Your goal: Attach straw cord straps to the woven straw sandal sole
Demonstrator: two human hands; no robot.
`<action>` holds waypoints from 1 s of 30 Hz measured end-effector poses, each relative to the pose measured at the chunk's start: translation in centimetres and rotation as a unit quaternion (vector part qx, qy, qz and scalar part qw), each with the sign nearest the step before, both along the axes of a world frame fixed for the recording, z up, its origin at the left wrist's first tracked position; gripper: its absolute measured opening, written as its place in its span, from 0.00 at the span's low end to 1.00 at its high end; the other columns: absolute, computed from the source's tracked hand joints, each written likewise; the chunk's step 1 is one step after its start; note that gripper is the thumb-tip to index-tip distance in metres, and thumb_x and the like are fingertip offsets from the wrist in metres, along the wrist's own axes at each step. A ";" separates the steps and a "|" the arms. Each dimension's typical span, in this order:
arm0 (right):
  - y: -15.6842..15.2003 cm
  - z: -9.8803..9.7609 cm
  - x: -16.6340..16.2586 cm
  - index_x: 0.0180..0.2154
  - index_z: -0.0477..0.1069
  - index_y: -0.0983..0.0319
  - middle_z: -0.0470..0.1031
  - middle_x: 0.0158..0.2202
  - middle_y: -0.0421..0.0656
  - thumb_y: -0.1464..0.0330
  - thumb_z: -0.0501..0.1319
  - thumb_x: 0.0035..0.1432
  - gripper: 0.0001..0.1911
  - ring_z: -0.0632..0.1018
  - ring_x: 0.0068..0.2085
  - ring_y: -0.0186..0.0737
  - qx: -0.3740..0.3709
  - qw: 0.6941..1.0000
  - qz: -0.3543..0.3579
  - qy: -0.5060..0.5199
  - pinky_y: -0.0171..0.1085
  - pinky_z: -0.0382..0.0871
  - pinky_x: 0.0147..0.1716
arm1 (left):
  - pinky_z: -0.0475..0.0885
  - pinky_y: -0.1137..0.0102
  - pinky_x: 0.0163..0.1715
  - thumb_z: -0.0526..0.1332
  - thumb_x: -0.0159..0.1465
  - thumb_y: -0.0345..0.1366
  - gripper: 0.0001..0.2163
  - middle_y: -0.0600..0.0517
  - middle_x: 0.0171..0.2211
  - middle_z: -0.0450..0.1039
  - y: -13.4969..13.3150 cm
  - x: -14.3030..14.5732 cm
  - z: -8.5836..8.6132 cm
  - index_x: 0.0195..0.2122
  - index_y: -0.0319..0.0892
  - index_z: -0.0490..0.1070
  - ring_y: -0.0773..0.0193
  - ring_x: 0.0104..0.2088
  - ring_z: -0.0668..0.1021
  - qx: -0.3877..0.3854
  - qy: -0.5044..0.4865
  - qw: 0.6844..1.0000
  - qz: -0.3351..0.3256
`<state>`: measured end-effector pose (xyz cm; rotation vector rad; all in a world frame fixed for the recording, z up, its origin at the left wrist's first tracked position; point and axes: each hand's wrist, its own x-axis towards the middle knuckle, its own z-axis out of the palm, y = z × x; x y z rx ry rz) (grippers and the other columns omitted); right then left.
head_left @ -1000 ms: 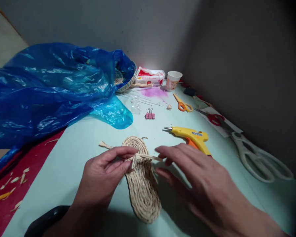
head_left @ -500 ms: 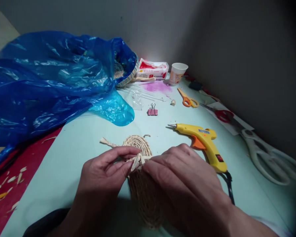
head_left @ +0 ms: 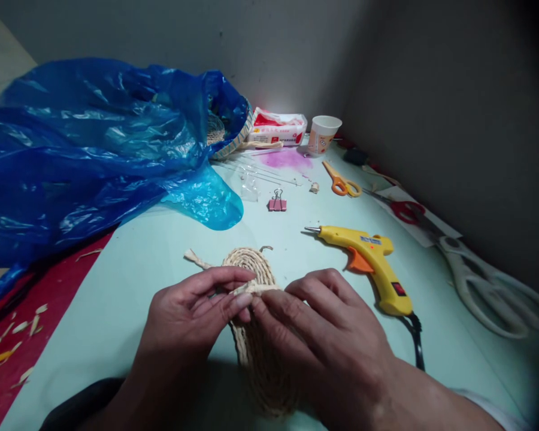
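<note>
A woven straw sole (head_left: 254,272) lies flat on the pale green table (head_left: 148,263) in front of me. Across it runs a thin straw strip (head_left: 195,258), its loose end sticking out to the left. My left hand (head_left: 193,314) pinches the strip over the sole with thumb and fingers. My right hand (head_left: 314,332) meets it from the right, fingertips pressed on the same strip and covering the sole's middle. A yellow glue gun (head_left: 368,260) lies just right of my right hand, nozzle pointing left.
A big blue plastic bag (head_left: 90,149) fills the left back. Behind are a pink binder clip (head_left: 277,202), orange scissors (head_left: 341,182), a paper cup (head_left: 323,133) and a tissue pack (head_left: 278,127). Red scissors (head_left: 402,209) and large white shears (head_left: 485,281) lie along the right wall.
My right hand has slid left along the strip to meet my left hand over the sole. The left hand has stayed put.
</note>
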<state>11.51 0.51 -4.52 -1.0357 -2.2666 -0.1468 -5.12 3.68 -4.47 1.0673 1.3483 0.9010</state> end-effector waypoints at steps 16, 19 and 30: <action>0.5 0.2 1.0 0.42 0.74 0.65 0.74 0.30 0.42 0.72 0.53 0.68 0.12 0.65 0.32 0.39 -0.033 0.996 -0.046 0.073 0.41 0.56 0.33 | 0.79 0.74 0.33 0.73 0.47 0.36 0.10 0.50 0.28 0.81 -0.7 0.7 1.0 0.31 0.41 0.80 0.60 0.31 0.83 -0.005 -0.001 1.000 0.002; 0.6 0.3 1.2 0.44 0.75 0.63 0.77 0.36 0.43 0.72 0.53 0.68 0.12 0.68 0.35 0.40 -0.014 0.997 -0.042 0.069 0.43 0.58 0.36 | 0.78 0.74 0.32 0.73 0.48 0.34 0.10 0.52 0.27 0.81 -0.7 0.5 0.8 0.32 0.41 0.80 0.63 0.28 0.81 -0.005 -0.002 1.000 -0.010; 0.5 -0.1 1.0 0.28 0.74 0.67 0.75 0.26 0.46 0.78 0.54 0.61 0.13 0.73 0.32 0.42 0.068 0.997 0.002 0.030 0.47 0.61 0.33 | 0.75 0.79 0.28 0.69 0.53 0.33 0.08 0.54 0.26 0.77 -0.6 0.5 0.4 0.36 0.40 0.77 0.70 0.25 0.78 -0.018 -0.045 0.999 -0.017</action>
